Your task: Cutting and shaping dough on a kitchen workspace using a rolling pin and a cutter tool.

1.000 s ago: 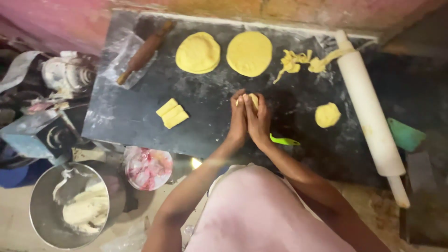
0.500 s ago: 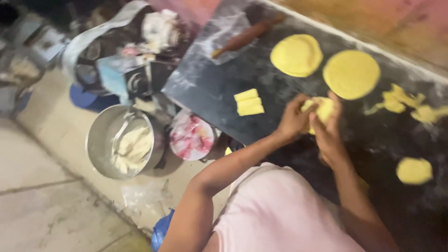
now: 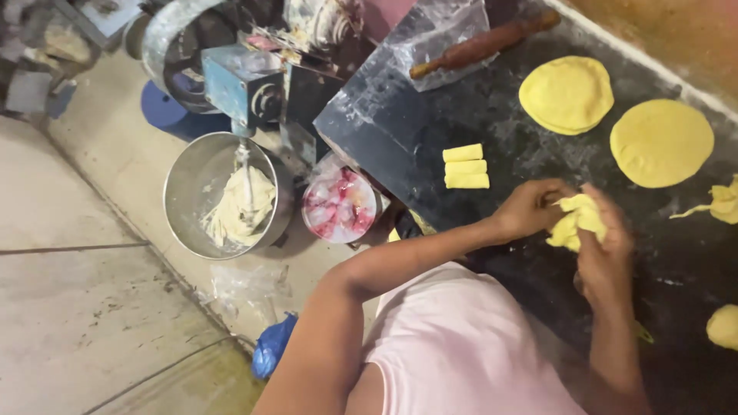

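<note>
Both hands, left hand (image 3: 530, 207) and right hand (image 3: 607, 246), are pinching a crumpled yellow dough piece (image 3: 576, 220) just above the dark surface (image 3: 400, 115). Nearby sit three small dough rolls (image 3: 465, 166), two flat dough discs (image 3: 566, 94), and a wooden rolling pin (image 3: 484, 44). Down on the floor, a steel bowl (image 3: 192, 177) holds pale dough (image 3: 242, 204). Compared with half a second ago, the dough looks more pulled apart.

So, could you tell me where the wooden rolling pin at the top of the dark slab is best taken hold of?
Grip the wooden rolling pin around its thick middle, coming from above. It lies flat and slanted on the dark slab, its lower end on a clear plastic sheet, with nothing covering the top.
</note>
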